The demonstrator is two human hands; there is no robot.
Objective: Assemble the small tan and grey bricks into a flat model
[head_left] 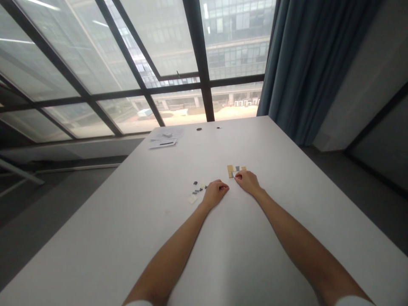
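My right hand [248, 182] rests at the lower right of a small flat arrangement of tan pieces [230, 168] and grey pieces [237, 168]. Its fingers are pinched together and cover part of the arrangement; whatever lies between the fingertips is too small to make out. To its left, my left hand [215, 194] lies on the table with thumb and fingers closed, and what they hold, if anything, is hidden. Just left of that hand is a loose scatter of little black pieces [195, 183], grey pieces [195, 192] and cream pieces [192, 199].
The white table [274, 238] stretches to a large window [172, 42]. Papers [162, 143] with a dark pen-like strip lie at its far left. Two small dark items, one a round disc [199, 129], sit near the far edge. A blue curtain [299, 63] hangs at right.
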